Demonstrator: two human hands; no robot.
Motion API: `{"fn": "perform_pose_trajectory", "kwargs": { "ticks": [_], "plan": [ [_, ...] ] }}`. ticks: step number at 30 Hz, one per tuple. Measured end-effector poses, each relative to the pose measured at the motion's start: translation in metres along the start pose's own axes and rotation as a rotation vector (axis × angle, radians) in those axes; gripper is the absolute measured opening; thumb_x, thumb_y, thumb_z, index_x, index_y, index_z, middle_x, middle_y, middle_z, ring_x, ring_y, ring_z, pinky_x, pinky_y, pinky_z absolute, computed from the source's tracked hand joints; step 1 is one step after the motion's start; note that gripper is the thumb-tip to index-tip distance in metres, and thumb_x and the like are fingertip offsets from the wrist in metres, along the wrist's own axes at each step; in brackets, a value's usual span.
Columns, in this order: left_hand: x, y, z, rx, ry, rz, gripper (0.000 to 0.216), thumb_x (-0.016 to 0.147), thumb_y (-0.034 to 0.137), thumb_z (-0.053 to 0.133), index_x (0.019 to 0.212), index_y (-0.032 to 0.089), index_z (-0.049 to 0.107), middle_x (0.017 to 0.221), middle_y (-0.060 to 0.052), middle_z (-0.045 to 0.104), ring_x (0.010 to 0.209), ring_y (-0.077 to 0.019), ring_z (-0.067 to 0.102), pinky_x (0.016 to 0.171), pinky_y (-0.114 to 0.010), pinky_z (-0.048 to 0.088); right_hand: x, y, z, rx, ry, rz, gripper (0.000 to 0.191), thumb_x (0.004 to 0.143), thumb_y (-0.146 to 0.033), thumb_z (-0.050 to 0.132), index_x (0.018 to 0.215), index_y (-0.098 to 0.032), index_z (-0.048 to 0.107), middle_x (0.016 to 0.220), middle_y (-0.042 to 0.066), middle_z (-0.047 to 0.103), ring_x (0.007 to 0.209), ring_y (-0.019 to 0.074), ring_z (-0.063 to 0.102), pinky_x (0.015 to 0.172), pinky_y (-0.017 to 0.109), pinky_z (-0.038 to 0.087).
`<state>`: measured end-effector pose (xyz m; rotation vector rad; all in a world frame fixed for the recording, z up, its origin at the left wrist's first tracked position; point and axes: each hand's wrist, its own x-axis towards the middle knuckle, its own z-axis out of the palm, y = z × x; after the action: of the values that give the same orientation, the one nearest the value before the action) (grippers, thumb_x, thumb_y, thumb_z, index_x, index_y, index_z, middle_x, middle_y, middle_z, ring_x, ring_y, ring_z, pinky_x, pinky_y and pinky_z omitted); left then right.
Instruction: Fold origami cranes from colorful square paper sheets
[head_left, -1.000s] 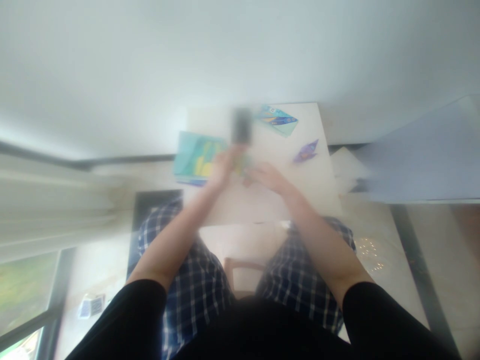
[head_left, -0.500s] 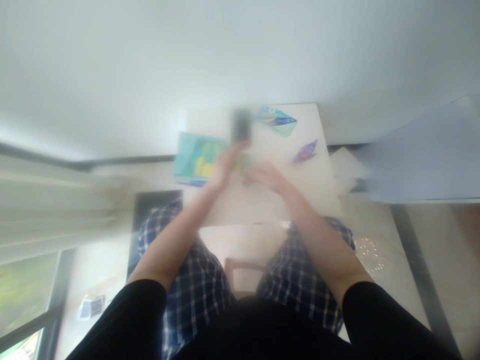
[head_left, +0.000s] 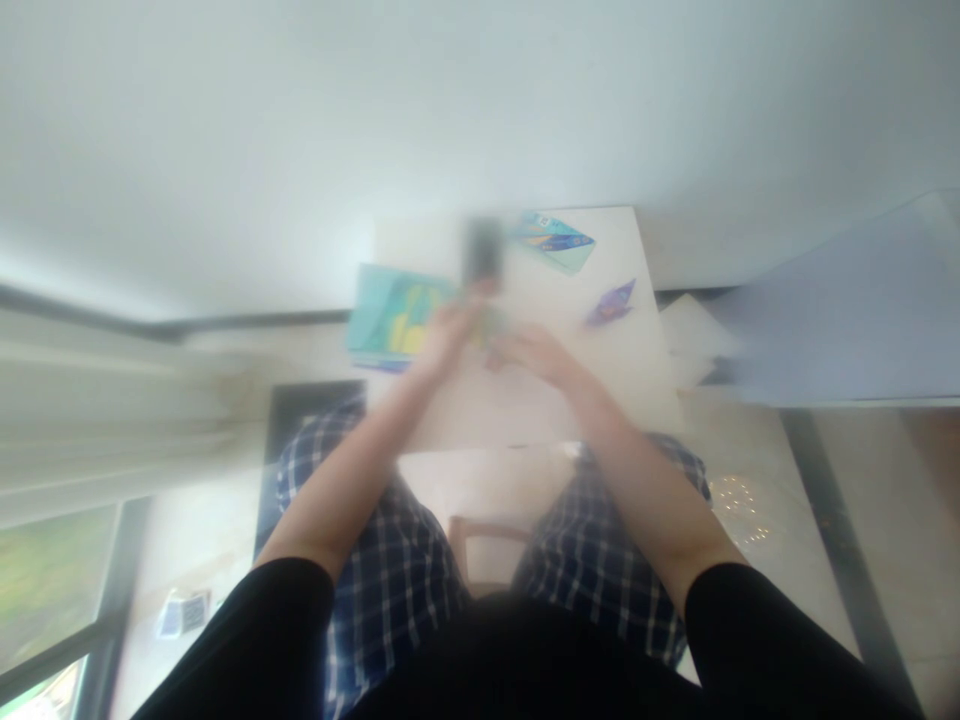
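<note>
Over the white table [head_left: 472, 415], both my hands meet at a small green-and-yellow piece of paper [head_left: 491, 322], blurred in the view. My left hand [head_left: 448, 332] is closed on its left side. From the right, my right hand [head_left: 531, 350] pinches its lower edge, fingers pressed together. A teal and yellow booklet [head_left: 397, 315] lies beside my left hand. Just beyond my hands is a dark, blurred rectangular object [head_left: 482, 248], too smeared to name.
At the back of the table lies a teal and blue folded paper [head_left: 556, 242]. A small purple folded paper [head_left: 612, 303] rests near the right edge. A wall [head_left: 480, 110] rises behind the table. A pale panel [head_left: 855, 310] stands at right, and a curtain [head_left: 97, 410] hangs at left.
My left hand's fingers have shifted slightly over the paper. My right hand stays almost where it was, and the things on the table have not moved.
</note>
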<state>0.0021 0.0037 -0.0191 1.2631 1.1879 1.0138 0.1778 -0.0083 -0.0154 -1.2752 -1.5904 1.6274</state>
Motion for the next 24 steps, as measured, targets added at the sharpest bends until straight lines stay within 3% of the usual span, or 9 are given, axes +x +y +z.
{"fn": "perform_pose_trajectory", "kwargs": {
  "ticks": [8, 24],
  "plan": [
    [0.0023, -0.0028, 0.0032, -0.027, 0.025, 0.076, 0.059, 0.091, 0.058, 0.035, 0.130, 0.021, 0.060, 0.107, -0.009, 0.072, 0.107, -0.0261, 0.065, 0.089, -0.036, 0.052, -0.0013, -0.0055, 0.0003, 0.028, -0.002, 0.005, 0.065, 0.063, -0.078, 0.063, 0.063, -0.014, 0.072, 0.067, 0.009, 0.074, 0.074, 0.0225, 0.071, 0.082, 0.036, 0.053],
    [0.0033, -0.0064, -0.0004, 0.029, 0.062, 0.021, 0.052, 0.088, 0.056, 0.041, 0.119, 0.024, 0.068, 0.099, -0.007, 0.074, 0.109, -0.0263, 0.065, 0.088, -0.034, 0.053, 0.0001, -0.0008, -0.0007, -0.022, -0.012, -0.022, 0.061, 0.071, -0.074, 0.060, 0.063, -0.014, 0.072, 0.068, 0.010, 0.074, 0.075, 0.0229, 0.071, 0.084, 0.037, 0.051]
  ]
}}
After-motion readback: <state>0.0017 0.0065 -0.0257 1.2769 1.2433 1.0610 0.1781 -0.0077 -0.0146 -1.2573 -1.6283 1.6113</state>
